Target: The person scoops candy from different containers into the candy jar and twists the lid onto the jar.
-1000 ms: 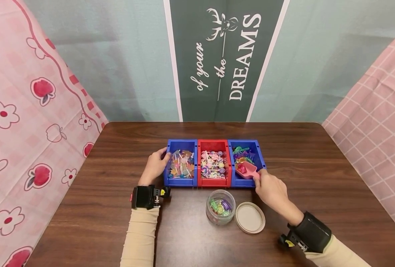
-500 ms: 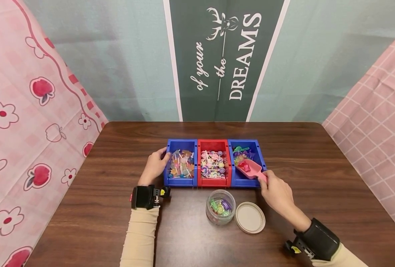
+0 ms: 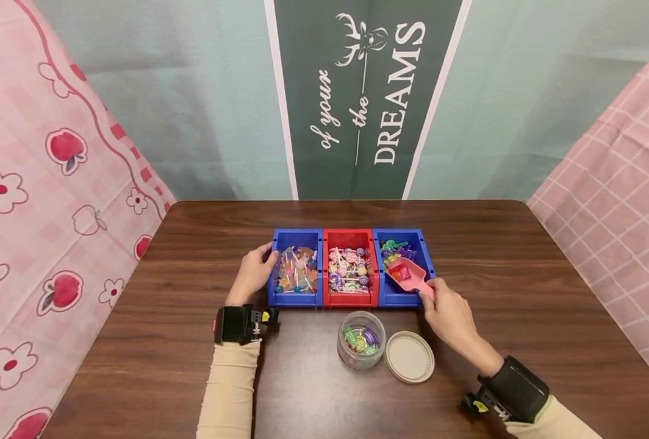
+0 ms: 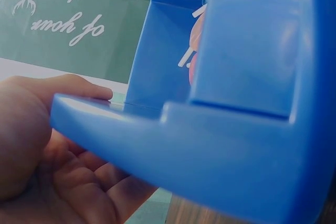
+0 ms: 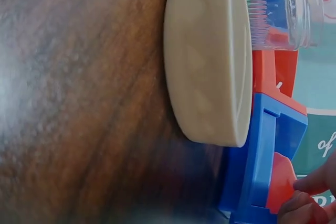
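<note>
My right hand (image 3: 452, 312) pinches the handle of a pink scoop (image 3: 418, 280), which carries red candy-like pieces (image 3: 401, 272). The scoop sits over the front of the right blue bin (image 3: 398, 300), where green, purple and yellow candy-shaped pieces (image 3: 394, 250) lie. In the right wrist view, fingertips (image 5: 304, 208) meet the scoop's handle. At the far left, my left hand (image 3: 253, 273) grips the side of the left blue bin (image 3: 297, 300). The left wrist view has its thumb (image 4: 79, 85) along the wall's edge and its fingers curled outside the bin (image 4: 236, 156).
Between the blue bins stands a red bin (image 3: 351, 300) of striped lollipop pieces (image 3: 349, 268). In front of them is a clear jar (image 3: 357, 361) with several colourful pieces inside. A beige lid (image 3: 409, 358) lies beside the jar on the wooden table (image 3: 204, 244).
The scoop has come up from among the pieces in the right blue bin, first shifting right, then slightly back left, with red pieces in it. The left hand stays on its bin.
</note>
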Action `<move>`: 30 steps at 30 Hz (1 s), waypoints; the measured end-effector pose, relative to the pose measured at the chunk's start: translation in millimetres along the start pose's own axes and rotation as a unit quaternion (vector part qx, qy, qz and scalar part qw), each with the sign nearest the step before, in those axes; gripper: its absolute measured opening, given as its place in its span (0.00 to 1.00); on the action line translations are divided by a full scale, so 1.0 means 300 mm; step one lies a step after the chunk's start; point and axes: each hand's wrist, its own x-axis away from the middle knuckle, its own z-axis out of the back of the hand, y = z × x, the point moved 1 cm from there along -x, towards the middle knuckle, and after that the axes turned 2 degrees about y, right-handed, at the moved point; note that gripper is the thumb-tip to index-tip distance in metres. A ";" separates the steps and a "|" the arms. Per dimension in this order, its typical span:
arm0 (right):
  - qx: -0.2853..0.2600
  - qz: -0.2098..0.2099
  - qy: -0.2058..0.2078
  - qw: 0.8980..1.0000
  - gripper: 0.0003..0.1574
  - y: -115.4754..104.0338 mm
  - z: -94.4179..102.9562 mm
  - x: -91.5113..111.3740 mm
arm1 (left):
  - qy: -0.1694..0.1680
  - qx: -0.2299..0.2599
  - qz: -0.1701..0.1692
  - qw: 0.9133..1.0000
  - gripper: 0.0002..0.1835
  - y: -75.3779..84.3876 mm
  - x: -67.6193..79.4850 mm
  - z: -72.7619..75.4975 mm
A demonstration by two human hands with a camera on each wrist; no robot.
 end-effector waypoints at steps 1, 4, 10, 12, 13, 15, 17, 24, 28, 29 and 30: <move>-0.005 0.000 0.004 1.000 0.14 0.000 -0.003 0.000 | -0.001 0.001 0.001 1.000 0.26 0.001 0.001 0.000; -0.018 -0.010 0.012 1.000 0.14 -0.001 -0.012 0.001 | -0.001 0.003 0.001 1.000 0.26 0.002 0.001 0.000; -0.042 -0.026 0.017 0.999 0.13 -0.002 -0.033 0.000 | 0.001 0.004 -0.002 1.000 0.26 0.001 0.001 0.001; -0.050 -0.027 0.021 0.998 0.13 -0.003 -0.042 -0.001 | 0.000 0.006 -0.001 1.000 0.26 0.002 0.002 0.002; -0.052 -0.028 0.021 0.998 0.13 -0.004 -0.046 -0.001 | 0.000 0.006 0.000 1.000 0.26 0.002 0.002 0.002; -0.056 -0.030 0.023 0.998 0.14 -0.005 -0.053 -0.003 | 0.000 0.006 -0.001 1.000 0.26 0.003 0.002 0.002; -0.057 -0.029 0.024 0.998 0.14 -0.008 -0.057 -0.005 | -0.001 0.005 -0.002 1.000 0.26 0.004 0.001 0.002; -0.061 -0.019 0.030 0.997 0.13 -0.012 -0.061 -0.009 | 0.003 0.003 0.000 1.000 0.26 0.001 0.000 0.003; -0.064 -0.019 0.041 0.997 0.13 -0.007 -0.063 0.000 | 0.000 0.001 0.000 1.000 0.26 0.000 0.002 0.002; -0.065 -0.019 0.043 0.997 0.13 -0.006 -0.064 0.002 | -0.001 0.001 0.000 1.000 0.26 0.000 0.002 0.003; -0.067 -0.019 0.045 0.997 0.13 -0.004 -0.064 0.005 | -0.001 0.002 0.001 1.000 0.26 0.000 0.003 0.003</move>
